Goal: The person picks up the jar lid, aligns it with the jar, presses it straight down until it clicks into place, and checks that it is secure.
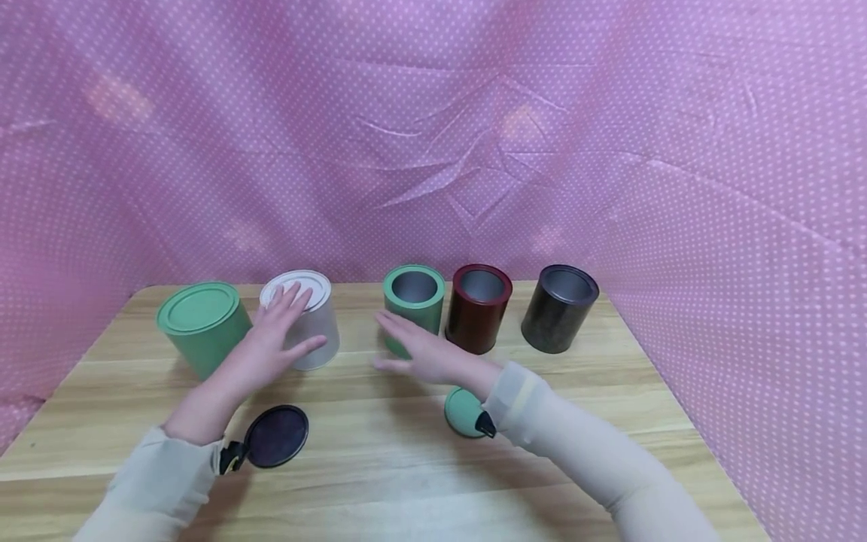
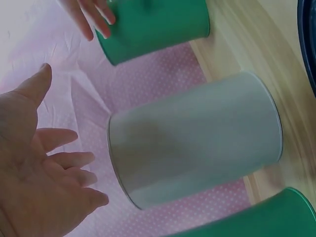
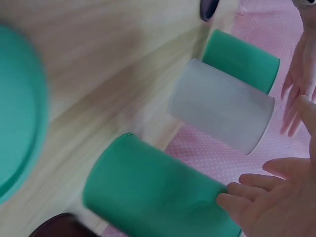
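Clearly, the white can looks smooth, cylindrical and lidded.

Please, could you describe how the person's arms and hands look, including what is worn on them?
The left hand and right hand wear no gloves. The left sleeve and right sleeve are long and pale, nearly white. A small black piece shows at each cuff.

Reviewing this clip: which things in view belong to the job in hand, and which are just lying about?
Probably in the job, being nearest the hands:
- lidded white can, under the left hand
- open green can, by the right hand

Apparently just lying about:
- lidded green can
- dark red can
- black can
- dark lid
- green lid
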A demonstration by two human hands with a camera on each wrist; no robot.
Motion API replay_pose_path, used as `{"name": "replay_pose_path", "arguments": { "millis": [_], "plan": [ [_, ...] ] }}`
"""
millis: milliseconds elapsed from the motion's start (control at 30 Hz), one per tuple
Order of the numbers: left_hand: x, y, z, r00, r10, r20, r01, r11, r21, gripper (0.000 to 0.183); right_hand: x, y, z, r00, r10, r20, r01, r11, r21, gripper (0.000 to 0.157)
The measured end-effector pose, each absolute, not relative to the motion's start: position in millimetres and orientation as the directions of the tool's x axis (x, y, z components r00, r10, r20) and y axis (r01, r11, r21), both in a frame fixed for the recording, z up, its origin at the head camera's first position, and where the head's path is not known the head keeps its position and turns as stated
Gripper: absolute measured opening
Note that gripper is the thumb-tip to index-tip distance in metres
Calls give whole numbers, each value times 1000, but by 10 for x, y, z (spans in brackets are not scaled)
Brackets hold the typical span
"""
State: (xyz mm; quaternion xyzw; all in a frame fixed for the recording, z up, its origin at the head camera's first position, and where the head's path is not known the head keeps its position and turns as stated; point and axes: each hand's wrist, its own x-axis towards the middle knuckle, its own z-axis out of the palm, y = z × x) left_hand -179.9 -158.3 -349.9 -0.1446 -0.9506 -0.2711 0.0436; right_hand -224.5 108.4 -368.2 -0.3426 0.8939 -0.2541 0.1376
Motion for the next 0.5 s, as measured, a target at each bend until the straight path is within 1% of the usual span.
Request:
{"name": "replay_pose_path", "arguments": {
  "millis": [167, 267, 400, 500],
  "plan": [
    [-1773, -1368, -3562, -917, 324, 233, 393, 835, 386, 81, -2135, 1352, -3740, -731, -677, -89, -533, 647, -546, 77],
    [-1764, -1243, -3635, -891, 373, 258, 445, 829, 339, 81, -2080, 1501, -3805, -740, -665, -103, -520, 662, -539, 76],
    [-1757, -1129, -3740, -880, 410, 242, 470, 827, 308, 81, -2027, 1655, -3884, -736, -673, -78, -558, 667, -493, 77],
    [-1752, -1053, -3804, -888, 403, 223, 456, 836, 305, 81, -1993, 1759, -3936, -727, -686, -41, -602, 665, -442, 78]
  ]
}}
